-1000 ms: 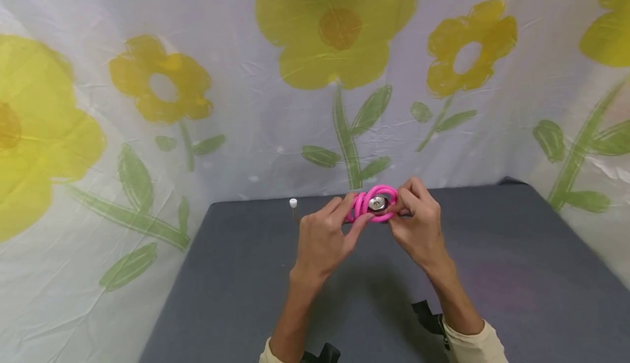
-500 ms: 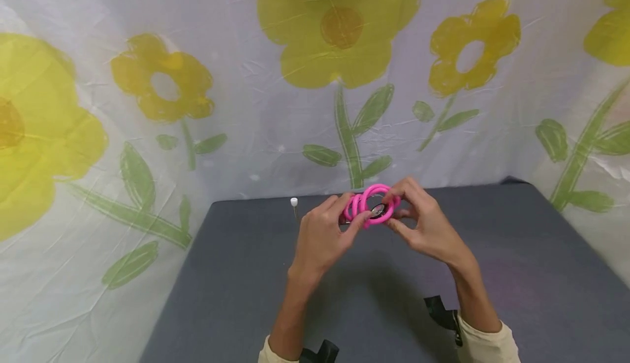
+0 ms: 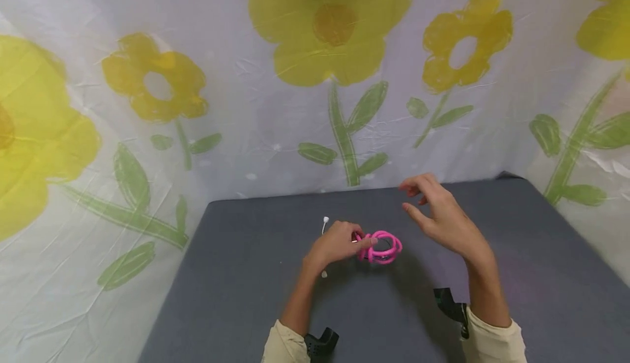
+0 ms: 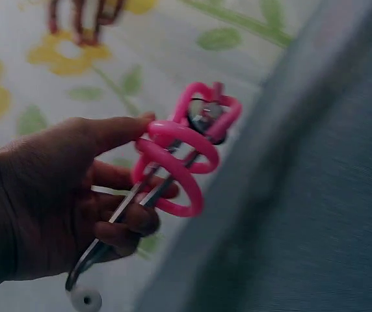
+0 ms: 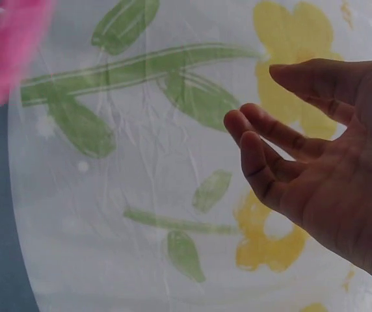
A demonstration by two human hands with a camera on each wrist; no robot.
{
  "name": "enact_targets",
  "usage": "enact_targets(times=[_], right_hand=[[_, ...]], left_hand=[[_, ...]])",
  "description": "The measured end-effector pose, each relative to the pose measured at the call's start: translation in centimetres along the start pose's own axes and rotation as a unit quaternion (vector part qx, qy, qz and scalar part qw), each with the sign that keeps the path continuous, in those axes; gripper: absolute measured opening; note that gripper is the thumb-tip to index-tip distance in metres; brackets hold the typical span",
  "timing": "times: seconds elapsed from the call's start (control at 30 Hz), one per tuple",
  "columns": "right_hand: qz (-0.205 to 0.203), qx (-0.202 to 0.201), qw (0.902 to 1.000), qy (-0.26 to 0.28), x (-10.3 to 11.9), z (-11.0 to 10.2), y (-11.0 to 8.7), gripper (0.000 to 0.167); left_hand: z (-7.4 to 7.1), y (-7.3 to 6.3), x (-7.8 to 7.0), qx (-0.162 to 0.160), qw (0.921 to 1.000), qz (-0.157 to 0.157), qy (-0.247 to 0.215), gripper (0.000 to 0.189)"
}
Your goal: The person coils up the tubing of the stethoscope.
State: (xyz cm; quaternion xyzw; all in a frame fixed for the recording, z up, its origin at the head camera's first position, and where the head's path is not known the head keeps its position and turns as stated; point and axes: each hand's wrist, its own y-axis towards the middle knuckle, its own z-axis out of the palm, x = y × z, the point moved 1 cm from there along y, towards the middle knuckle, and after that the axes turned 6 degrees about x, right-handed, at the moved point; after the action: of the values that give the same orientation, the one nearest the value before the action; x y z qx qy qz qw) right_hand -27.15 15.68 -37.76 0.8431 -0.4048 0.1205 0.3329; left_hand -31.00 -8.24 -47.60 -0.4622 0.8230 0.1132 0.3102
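A stethoscope [image 3: 397,247] with its pink tubing wound into loops is held by my left hand [image 3: 337,243] just above the table. In the left wrist view the thumb presses on the pink tubing [image 4: 172,162], while fingers curl around the metal ear tubes [image 4: 124,208]. The round metal chest piece [image 4: 204,114] sits inside the loops at the far end. White ear tips [image 3: 326,220] stick out on the other side of the left hand. My right hand [image 3: 445,221] hovers to the right, apart from the stethoscope, its fingers loosely bent around nothing.
A dark grey cloth-covered table [image 3: 246,297] lies below. Behind it and on both sides hangs a white curtain [image 3: 236,117] printed with yellow flowers. Black wrist devices [image 3: 321,344] sit near the cream sleeves [image 3: 285,346].
My right hand has let go of the stethoscope and moved away right. My left hand has lowered it toward the table and nearer, turning it so both ear tips show.
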Motion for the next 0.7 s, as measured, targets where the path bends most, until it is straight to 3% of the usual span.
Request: enact_targets(times=[0.07, 0.13, 0.23, 0.4, 0.53, 0.6, 0.7], right_hand=[[0.01, 0.009, 0.9999, 0.004, 0.0, 0.1, 0.1, 0.032], [0.022, 0.016, 0.9996, 0.008, 0.0, 0.1, 0.1, 0.03], [0.036, 0.024, 0.999, 0.01, -0.2, 0.1, 0.1, 0.027], [0.068, 0.08, 0.9942, 0.023, -0.9, 0.5, 0.2, 0.027], [0.12, 0.158, 0.98, 0.012, -2.2, 2.0, -0.3, 0.041], [0.149, 0.19, 0.9705, 0.002, -3.2, 2.6, -0.9, 0.051], [0.182, 0.213, 0.9598, -0.012, -4.9, 2.8, -2.3, 0.064]], left_hand=[[1.2, 0.6, 0.6, 0.056, 0.9983, -0.017, -0.001, 0.043], [2.1, 0.8, 0.6, 0.089, 0.9951, -0.042, -0.001, 0.043], [2.5, 0.7, 0.1, 0.102, 0.9921, -0.068, 0.028, 0.045], [2.1, 0.4, -1.2, 0.082, 0.986, -0.1, 0.106, 0.054], [2.3, 0.0, -1.4, 0.067, 0.9836, -0.108, 0.128, 0.062], [2.2, -0.6, -1.1, 0.033, 0.9873, -0.101, 0.118, 0.066], [1.3, -2.5, -0.2, -0.059, 0.9888, -0.106, 0.086, 0.073]])
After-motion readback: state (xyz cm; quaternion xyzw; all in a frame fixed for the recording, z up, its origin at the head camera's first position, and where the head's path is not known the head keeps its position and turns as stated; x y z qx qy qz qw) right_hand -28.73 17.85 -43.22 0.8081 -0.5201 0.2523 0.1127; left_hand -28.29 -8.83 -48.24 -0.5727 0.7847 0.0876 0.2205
